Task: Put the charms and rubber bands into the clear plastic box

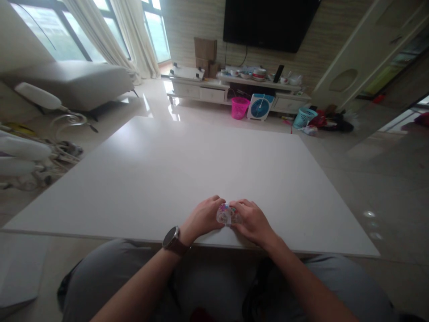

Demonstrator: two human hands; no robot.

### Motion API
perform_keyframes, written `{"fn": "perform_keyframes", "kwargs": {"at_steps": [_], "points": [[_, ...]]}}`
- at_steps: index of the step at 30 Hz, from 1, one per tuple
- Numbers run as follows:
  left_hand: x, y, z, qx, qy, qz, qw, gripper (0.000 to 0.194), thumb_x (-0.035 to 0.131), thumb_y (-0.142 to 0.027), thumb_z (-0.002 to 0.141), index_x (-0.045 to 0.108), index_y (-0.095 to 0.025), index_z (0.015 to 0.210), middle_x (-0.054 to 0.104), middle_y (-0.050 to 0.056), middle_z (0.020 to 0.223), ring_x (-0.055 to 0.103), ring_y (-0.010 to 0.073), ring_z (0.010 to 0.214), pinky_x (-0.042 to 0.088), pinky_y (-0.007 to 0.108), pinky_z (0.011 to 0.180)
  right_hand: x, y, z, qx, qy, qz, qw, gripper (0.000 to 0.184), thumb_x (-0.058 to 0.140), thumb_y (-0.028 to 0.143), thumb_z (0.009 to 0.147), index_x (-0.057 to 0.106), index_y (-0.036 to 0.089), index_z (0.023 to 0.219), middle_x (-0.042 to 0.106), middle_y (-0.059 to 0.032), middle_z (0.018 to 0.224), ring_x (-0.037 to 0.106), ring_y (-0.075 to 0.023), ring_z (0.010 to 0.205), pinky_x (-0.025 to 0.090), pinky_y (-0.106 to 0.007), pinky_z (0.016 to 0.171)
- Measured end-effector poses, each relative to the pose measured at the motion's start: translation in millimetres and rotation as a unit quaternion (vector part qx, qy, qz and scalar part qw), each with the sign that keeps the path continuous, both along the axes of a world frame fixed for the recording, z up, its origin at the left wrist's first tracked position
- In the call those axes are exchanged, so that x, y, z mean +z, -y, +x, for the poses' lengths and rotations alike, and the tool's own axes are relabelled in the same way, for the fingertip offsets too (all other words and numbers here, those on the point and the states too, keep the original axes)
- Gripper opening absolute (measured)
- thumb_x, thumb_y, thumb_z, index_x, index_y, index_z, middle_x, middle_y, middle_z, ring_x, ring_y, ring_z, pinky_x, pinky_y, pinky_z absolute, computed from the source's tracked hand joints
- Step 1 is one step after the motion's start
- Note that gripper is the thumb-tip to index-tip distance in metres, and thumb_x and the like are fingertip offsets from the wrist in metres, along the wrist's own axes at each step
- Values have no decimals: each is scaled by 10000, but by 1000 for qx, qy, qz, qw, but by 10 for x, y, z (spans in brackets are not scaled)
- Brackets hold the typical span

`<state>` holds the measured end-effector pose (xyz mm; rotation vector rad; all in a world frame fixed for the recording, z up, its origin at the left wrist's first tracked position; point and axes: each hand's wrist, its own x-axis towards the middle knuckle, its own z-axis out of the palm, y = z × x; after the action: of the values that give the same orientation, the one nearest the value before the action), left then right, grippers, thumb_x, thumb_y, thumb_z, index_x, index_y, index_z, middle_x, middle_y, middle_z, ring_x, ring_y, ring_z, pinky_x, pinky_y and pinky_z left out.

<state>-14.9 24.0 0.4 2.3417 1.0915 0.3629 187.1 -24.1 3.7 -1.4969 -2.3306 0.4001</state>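
A small clear plastic container (pixel 228 214) with pink, red and blue bits showing at its top is at the near edge of the white table (pixel 201 165). Its exact kind is too blurred to make out. My left hand (pixel 208 215), with a watch on the wrist, grips the container's left side. On the opposite side, my right hand (pixel 252 221) has its fingers curled round it, thumb towards me. Parts of the container are hidden behind the fingers of both hands.
Beyond the table stand a pink basket (pixel 240 108), a blue-and-white fan (pixel 260 107) and a teal basket (pixel 304 117) by a low TV cabinet (pixel 209 94). White-padded metal furniture (pixel 25 147) is at the left. My legs are under the table's front edge.
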Motion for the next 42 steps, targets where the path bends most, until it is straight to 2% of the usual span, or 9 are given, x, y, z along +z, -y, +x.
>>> {"fn": "perform_keyframes", "kwargs": {"at_steps": [5, 16, 30, 42], "points": [[-16, 10, -2, -8, 1, -2, 1000, 286, 713, -260, 734, 589, -211, 987, 607, 29, 951, 595, 174, 801, 430, 270, 672, -26, -4, 10, -7, -20, -12, 1000, 544, 790, 216, 722, 575, 219, 1222, 645, -81, 1129, 576, -248, 1050, 452, -366, 914], [0, 0, 6, -22, 3, -15, 1000, 220, 641, -179, 753, 546, -206, 949, 578, 39, 973, 571, 181, 868, 436, 275, 707, -4, -40, 7, -27, -52, -57, 997, 539, 785, 189, 693, 595, 248, 1193, 657, -44, 1050, 593, -217, 970, 466, -312, 862], [-29, 21, 53, -36, -12, -4, 999, 233, 642, -176, 733, 523, -211, 930, 563, 38, 980, 563, 191, 886, 445, 290, 745, 62, 7, 10, -5, -35, -46, 998, 503, 709, 149, 759, 563, 233, 1232, 667, -51, 1051, 559, -219, 1020, 441, -313, 879], [-33, -4, 6, -40, -39, 7, 998, 318, 673, -193, 741, 550, -220, 1033, 619, 42, 1023, 568, 228, 987, 446, 332, 841, 70, -6, 6, -12, -25, -60, 998, 547, 767, 229, 765, 558, 249, 1270, 649, -64, 1081, 561, -234, 1062, 430, -349, 922]]}}
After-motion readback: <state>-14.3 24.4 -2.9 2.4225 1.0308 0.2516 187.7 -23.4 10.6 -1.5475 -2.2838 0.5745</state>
